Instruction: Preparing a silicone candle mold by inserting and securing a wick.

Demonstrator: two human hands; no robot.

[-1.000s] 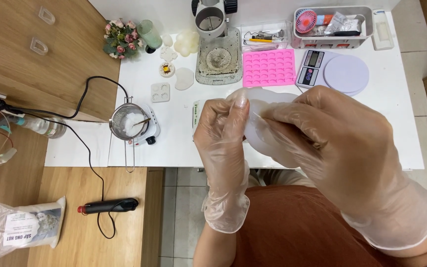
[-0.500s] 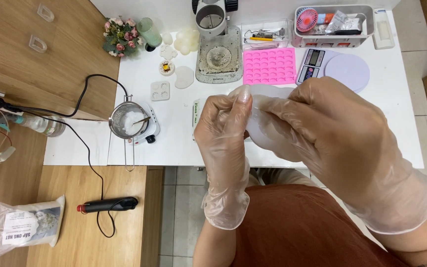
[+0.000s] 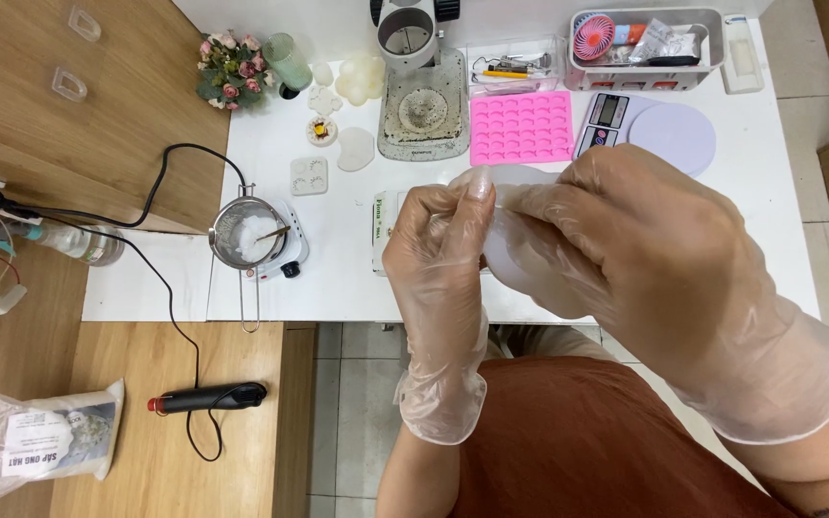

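White tabletop (image 3: 357, 288) lies beneath both gloved hands, left hand (image 3: 441, 251) and right hand (image 3: 626, 240), fingers pinching a pale round mold (image 3: 515, 264) to flex it.

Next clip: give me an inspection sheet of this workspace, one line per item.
Surface: white table, bare at its front edge.
Job's things: pale translucent round piece held up between both hands.
Clutter: pink mould tray, scale, round lilac disc, grey bin of small items, strainer pot on a small hotplate, flower bunch.
Grippers: left hand and right hand, both in clear gloves, each with a grip on the piece.
Cables: black cord from the hotplate to the left; black tool with cord on the wooden bench.
Surroundings: wooden counters, tiled floor, clear bag of granules.
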